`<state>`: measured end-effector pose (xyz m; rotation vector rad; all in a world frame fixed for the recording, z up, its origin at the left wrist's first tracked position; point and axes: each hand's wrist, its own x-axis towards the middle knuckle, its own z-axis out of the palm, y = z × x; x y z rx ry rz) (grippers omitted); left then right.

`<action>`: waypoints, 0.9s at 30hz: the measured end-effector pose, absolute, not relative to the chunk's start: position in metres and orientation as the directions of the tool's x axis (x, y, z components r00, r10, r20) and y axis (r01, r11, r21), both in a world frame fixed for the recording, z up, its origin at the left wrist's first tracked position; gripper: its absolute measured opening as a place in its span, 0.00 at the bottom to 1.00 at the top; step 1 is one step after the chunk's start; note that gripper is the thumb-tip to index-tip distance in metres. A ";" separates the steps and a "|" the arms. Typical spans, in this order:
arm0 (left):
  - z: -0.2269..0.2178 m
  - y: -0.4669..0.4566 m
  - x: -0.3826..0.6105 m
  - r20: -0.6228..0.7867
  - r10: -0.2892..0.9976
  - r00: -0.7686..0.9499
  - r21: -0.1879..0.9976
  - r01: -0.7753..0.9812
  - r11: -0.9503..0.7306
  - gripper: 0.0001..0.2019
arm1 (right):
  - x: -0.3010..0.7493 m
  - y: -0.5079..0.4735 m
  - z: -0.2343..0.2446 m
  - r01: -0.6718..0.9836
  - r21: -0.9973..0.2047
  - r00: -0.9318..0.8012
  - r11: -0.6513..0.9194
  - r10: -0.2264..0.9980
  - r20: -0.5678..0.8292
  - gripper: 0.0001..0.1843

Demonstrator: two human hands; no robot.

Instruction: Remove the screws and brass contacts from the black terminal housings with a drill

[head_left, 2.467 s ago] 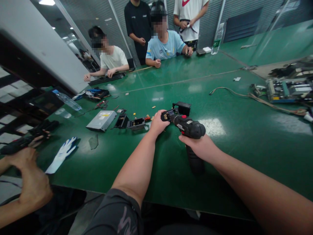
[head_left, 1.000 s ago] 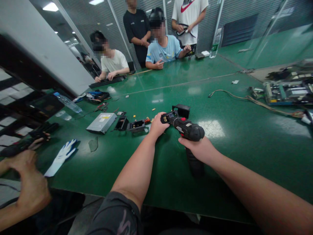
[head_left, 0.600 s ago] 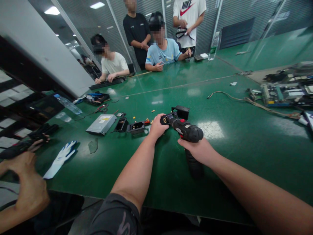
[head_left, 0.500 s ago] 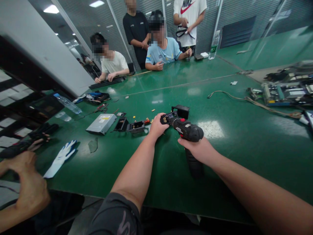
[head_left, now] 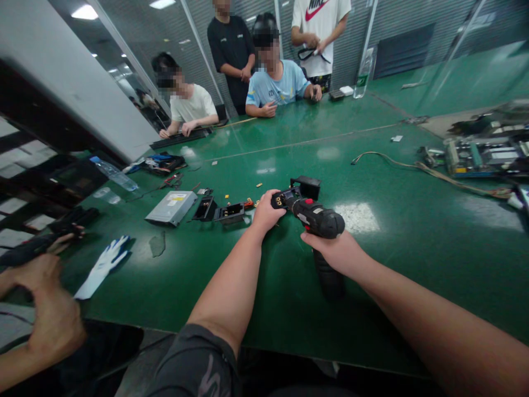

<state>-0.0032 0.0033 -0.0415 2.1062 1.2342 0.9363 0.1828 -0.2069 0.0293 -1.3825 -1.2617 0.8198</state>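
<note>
Counting from the left hand (head_left: 266, 212) as my clock centre, I see it gripping a black socketed part (head_left: 278, 202); the right hand (head_left: 334, 251) clasps a black drill (head_left: 320, 218) at three o'clock, its nose at the part, contact unclear to me. A black bracket-like piece (head_left: 309, 187) crowds that nose at two. Toward nine lie open black boxes (head_left: 231, 214), then a silver drive (head_left: 171, 208); a white glove (head_left: 103, 267) lies between eight and nine. Circuit boards (head_left: 483, 157) sit between two and three. The glossy green table (head_left: 392, 309) reflects lights; at twelve, a light-blue-shirted person (head_left: 278, 85) sits before a ribbed grey wall (head_left: 353, 58).
</note>
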 end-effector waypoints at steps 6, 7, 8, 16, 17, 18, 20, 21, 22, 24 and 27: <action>-0.042 0.004 -0.003 0.288 0.894 0.344 0.713 0.546 -0.440 0.35 | 0.182 -0.207 0.028 0.235 -0.967 0.213 0.102 0.965 0.154 0.22; -0.042 0.004 -0.003 0.290 0.893 0.344 0.714 0.544 -0.441 0.35 | 0.183 -0.207 0.028 0.234 -0.967 0.212 0.098 0.966 0.149 0.23; -0.042 0.004 -0.003 0.293 0.892 0.344 0.715 0.541 -0.443 0.35 | 0.183 -0.207 0.028 0.235 -0.967 0.212 0.094 0.966 0.145 0.25; -0.040 0.002 -0.002 0.283 0.897 0.338 0.724 0.539 -0.431 0.35 | 0.184 -0.207 0.029 0.239 -0.968 0.205 0.082 0.970 0.133 0.26; -0.040 0.002 -0.002 0.284 0.898 0.337 0.724 0.538 -0.431 0.35 | 0.184 -0.207 0.029 0.240 -0.967 0.203 0.084 0.970 0.134 0.26; -0.040 0.003 -0.003 0.284 0.897 0.338 0.724 0.538 -0.432 0.35 | 0.184 -0.207 0.029 0.242 -0.967 0.202 0.085 0.970 0.136 0.25; -0.041 0.003 -0.003 0.285 0.896 0.339 0.721 0.540 -0.434 0.35 | 0.183 -0.207 0.029 0.249 -0.964 0.199 0.089 0.970 0.141 0.26; -0.042 0.004 -0.003 0.286 0.895 0.341 0.720 0.540 -0.436 0.35 | 0.183 -0.207 0.029 0.252 -0.963 0.202 0.092 0.969 0.145 0.26; -0.042 0.004 -0.003 0.289 0.894 0.343 0.720 0.538 -0.438 0.35 | 0.183 -0.207 0.030 0.255 -0.962 0.205 0.094 0.967 0.149 0.27; -0.042 0.004 -0.003 0.295 0.892 0.344 0.721 0.532 -0.444 0.35 | 0.183 -0.207 0.030 0.260 -0.961 0.207 0.093 0.967 0.150 0.29; -0.041 0.004 -0.003 0.299 0.891 0.343 0.723 0.528 -0.446 0.34 | 0.183 -0.207 0.030 0.262 -0.962 0.203 0.078 0.970 0.134 0.31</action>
